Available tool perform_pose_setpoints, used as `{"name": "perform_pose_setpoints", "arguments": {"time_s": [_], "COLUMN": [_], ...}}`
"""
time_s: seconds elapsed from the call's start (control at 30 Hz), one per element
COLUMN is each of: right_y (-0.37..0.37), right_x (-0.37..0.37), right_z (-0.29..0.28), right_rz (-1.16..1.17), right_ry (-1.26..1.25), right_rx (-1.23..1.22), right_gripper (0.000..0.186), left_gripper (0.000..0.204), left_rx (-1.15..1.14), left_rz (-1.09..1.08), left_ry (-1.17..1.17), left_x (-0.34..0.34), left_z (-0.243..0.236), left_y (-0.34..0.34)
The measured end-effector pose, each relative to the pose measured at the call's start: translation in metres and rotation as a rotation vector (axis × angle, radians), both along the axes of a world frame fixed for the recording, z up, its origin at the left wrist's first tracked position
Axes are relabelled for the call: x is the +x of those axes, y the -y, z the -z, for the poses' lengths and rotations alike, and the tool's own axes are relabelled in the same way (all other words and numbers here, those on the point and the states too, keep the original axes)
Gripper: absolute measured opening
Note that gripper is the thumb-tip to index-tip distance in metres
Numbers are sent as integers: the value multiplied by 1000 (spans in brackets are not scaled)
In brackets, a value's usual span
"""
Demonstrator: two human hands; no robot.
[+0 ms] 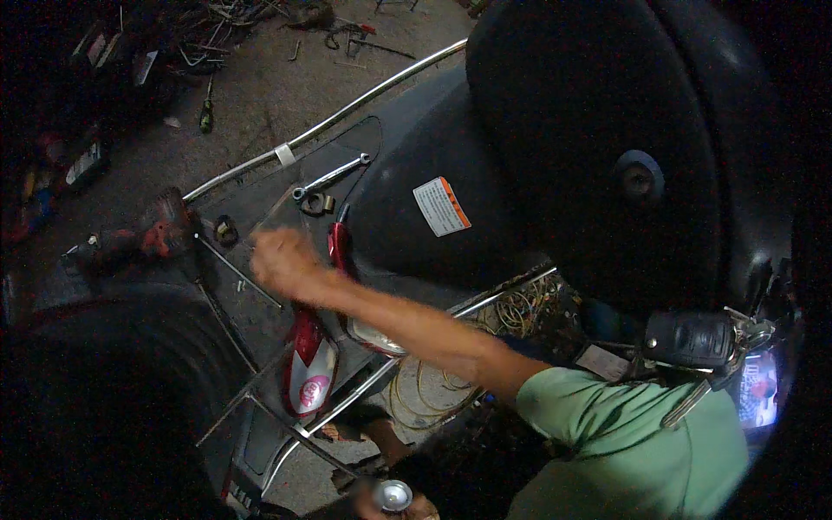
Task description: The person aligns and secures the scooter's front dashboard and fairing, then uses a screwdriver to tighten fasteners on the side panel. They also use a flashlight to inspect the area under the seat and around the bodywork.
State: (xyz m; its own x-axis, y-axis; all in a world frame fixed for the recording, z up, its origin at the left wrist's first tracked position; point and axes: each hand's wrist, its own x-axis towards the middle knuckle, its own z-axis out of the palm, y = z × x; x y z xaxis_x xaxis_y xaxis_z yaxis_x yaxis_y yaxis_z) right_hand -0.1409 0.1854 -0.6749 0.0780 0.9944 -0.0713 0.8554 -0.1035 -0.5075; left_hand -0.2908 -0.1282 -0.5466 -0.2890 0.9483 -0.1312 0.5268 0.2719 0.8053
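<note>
My right hand point(288, 264), motion-blurred, reaches from the lower right over a dark vehicle floorboard; its fingers are too smeared to read. Beneath that forearm lie a red-and-silver tapered lamp cover point(309, 368) with a pink sticker and a second red lamp part point(338, 245), partly hidden. Just above the hand are a silver wrench point(334, 176) and a dull metal clamp-like piece point(318, 204). A thin metal rod point(238, 271) lies to its left. At the lower edge my left hand point(422, 507), partly cut off, grips a round silver cup-shaped part point(393, 496).
A red-and-black power tool point(152, 240) lies at left. Chrome rails point(368, 97) border the floorboard, beside a bulky black seat point(598, 113). Crossed metal bars point(250, 394), coiled wires point(520, 310) and a key fob point(689, 338) are lower. A green-handled screwdriver point(206, 115) lies on the ground.
</note>
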Motion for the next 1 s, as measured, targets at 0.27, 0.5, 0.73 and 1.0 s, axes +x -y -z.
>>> {"name": "perform_pose_setpoints", "arguments": {"time_s": [0.27,0.5,0.73,1.0], "right_y": [-38,-30,-23,-29], "right_x": [104,107,103,104], "right_z": [-7,-13,-11,-25], "right_rz": [169,36,41,116], "right_ry": [515,433,343,370], "right_rx": [13,-7,-25,-89], "right_gripper": [23,8,11,8], "left_gripper": [30,51,59,71], "left_rx": [118,7,116,58], "left_rz": [76,206,189,128], "left_ry": [96,130,-82,-27], "left_x": [7,-18,-16,-22], "left_z": [0,70,84,132], "left_y": [-50,-66,-90,-81]}}
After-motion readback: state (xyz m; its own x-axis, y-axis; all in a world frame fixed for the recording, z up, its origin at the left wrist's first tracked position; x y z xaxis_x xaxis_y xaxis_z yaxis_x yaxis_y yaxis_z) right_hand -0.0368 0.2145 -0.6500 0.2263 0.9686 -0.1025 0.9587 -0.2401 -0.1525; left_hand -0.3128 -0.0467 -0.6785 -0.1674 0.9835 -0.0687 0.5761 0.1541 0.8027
